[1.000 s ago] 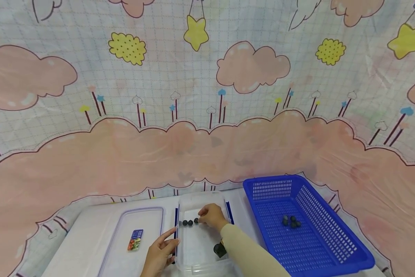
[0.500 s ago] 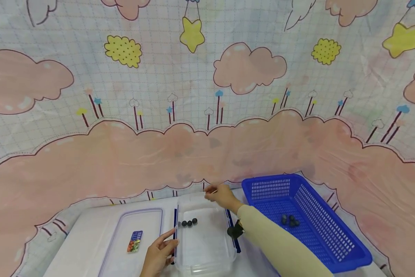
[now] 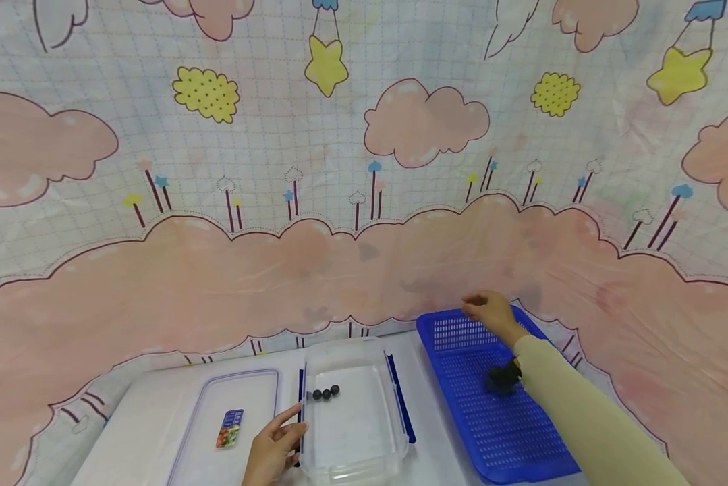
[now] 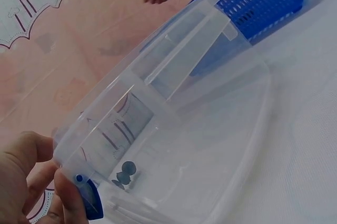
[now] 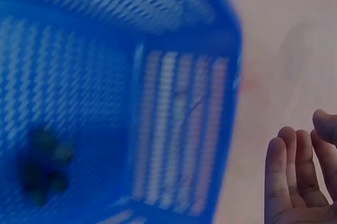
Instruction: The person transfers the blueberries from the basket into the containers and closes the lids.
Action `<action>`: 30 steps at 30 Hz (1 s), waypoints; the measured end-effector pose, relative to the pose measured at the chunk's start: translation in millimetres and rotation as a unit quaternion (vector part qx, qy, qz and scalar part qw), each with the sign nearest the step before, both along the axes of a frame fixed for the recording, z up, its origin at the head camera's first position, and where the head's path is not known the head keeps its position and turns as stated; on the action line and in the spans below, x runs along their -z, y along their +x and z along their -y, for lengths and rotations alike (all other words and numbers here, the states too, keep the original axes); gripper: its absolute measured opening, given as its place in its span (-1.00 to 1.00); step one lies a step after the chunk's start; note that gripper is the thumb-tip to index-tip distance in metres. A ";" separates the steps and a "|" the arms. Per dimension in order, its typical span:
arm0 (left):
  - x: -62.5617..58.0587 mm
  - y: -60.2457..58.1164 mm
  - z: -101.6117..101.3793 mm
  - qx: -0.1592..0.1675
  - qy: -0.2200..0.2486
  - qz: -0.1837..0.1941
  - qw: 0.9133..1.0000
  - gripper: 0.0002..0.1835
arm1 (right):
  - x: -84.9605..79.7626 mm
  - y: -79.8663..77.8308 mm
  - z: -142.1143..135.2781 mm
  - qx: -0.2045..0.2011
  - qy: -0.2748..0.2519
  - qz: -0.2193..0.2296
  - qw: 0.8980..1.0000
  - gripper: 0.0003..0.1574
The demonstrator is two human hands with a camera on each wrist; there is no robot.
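Note:
A clear plastic box (image 3: 357, 425) with blue side latches sits on the table. Three small dark balls (image 3: 326, 394), blueberry-like, form a short row along its left side. My left hand (image 3: 271, 449) grips the box's left wall, with thumb and fingers about the rim by a blue latch (image 4: 92, 198) in the left wrist view. Over the far part of a blue basket (image 3: 491, 439) hovers my right hand (image 3: 492, 316), fingers apart and nothing between them. More dark balls (image 5: 45, 166) lie in the basket, blurred in the right wrist view and mostly covered by the wrist in the head view.
Left of the box lies a flat clear lid (image 3: 256, 401) with a coloured label (image 3: 229, 428). The basket's perforated walls rise to the right of the box. A patterned cloth (image 3: 339, 277) hangs behind the white table (image 3: 139, 418).
My right hand has let go of the third ball in the box, lifted out and swung right over the basket. My left hand has stayed at the box's side.

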State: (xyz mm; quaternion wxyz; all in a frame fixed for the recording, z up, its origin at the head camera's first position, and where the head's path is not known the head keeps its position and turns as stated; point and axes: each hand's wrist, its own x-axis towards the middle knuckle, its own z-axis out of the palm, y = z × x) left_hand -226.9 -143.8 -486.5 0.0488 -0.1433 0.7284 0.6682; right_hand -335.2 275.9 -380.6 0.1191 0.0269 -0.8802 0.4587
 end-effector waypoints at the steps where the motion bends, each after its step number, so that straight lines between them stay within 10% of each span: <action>1: -0.1 0.0 0.5 0.000 0.000 0.000 1.000 -0.45 | 4.1 3.6 -8.3 0.007 0.002 0.005 1.000 -0.59; 17: 2.2 1.3 1.0 0.000 0.004 -0.002 1.000 -0.45 | 71.8 50.4 -64.9 0.043 0.006 0.090 0.995 -0.52; 30: 3.2 3.0 0.9 -0.004 0.011 -0.001 1.000 -0.45 | 101.4 58.3 -72.4 0.059 -0.005 0.101 0.993 -0.58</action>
